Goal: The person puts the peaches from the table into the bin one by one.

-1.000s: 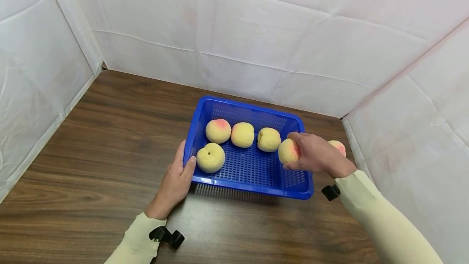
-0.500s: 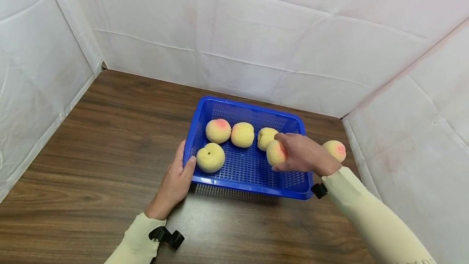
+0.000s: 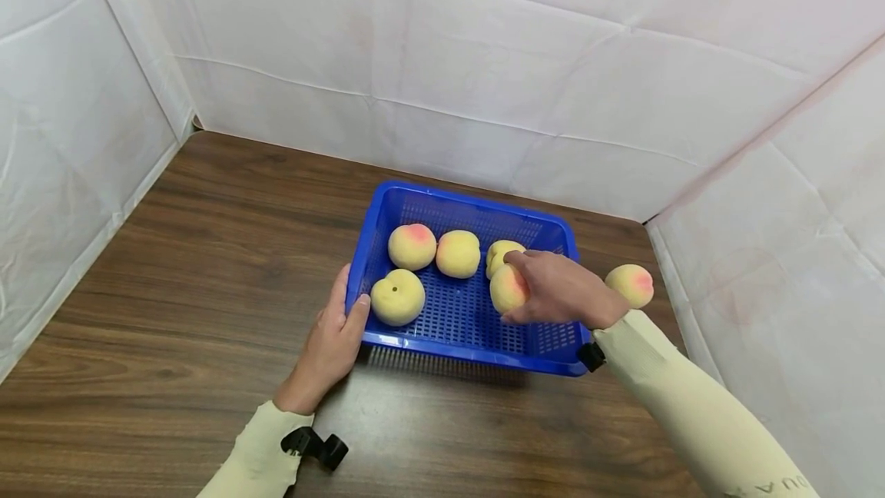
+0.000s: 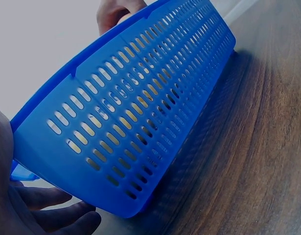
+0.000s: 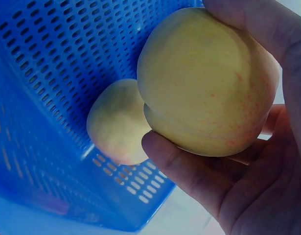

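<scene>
My left hand (image 3: 330,344) grips the left end of a blue perforated plastic basket (image 3: 470,355), thumb over the rim. From the left wrist view, its fingers lie against the outside of the basket (image 4: 135,112). Over the basket's right half, my right hand (image 3: 561,288) holds a yellow-and-pink peach (image 3: 508,289) between thumb and fingers. The right wrist view shows this peach (image 5: 204,83) large, with another peach (image 5: 120,122) behind it in the basket. Along the back sit a blushed peach (image 3: 412,247), a yellow one (image 3: 459,254) and a partly covered one (image 3: 499,252). Front left is another peach (image 3: 397,298).
A single peach (image 3: 630,286) lies on the table outside the basket, to its right, close to my right wrist. White sheeting (image 3: 463,60) walls the brown wooden table (image 3: 173,313) at the back and both sides.
My right hand has moved left with the peach, from the basket's right end toward its middle. The peach outside shows more fully now. My left hand and the basket have stayed put.
</scene>
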`<state>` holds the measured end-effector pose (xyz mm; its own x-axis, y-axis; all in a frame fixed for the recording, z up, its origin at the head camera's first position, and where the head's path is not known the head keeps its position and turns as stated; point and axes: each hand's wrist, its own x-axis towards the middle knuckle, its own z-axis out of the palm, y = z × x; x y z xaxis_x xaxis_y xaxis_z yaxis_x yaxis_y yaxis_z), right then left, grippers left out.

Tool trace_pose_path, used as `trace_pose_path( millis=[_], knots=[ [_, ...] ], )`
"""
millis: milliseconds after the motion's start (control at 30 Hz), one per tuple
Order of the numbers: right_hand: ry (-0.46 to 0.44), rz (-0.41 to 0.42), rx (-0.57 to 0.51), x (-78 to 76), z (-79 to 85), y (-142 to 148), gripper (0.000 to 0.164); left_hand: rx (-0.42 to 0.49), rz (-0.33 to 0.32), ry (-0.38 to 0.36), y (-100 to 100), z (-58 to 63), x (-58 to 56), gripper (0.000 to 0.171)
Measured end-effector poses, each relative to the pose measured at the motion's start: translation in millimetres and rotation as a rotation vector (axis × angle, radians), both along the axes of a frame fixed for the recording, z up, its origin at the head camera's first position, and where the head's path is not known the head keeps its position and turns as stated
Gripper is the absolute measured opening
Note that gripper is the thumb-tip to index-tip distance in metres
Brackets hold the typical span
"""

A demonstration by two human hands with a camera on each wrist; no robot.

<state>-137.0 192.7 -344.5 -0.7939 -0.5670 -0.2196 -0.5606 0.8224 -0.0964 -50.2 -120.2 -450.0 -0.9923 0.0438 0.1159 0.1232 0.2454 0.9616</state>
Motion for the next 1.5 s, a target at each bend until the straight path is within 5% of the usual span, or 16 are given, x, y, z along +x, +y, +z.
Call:
trace_pose_path(
  millis=[267, 833, 1500],
  knots=[
    [-0.042, -0.011, 0.02, -0.7, -1.8, -13.5, 0.08, -0.019, 0.004, 0.001, -0.8, -1.1, 0.0, 0.055],
    [-0.061, 0.05, 0.03, -4.7, -7.7, -35.9, 0.068, -0.002, -0.006, 0.005, -0.4, 1.0, -0.9, 0.054],
    [-0.083, 0.073, 0.103, -4.2, -13.6, -61.1, 0.074, 0.001, -0.008, 0.009, -0.7, 1.9, 0.0, 0.055]
  ],
)
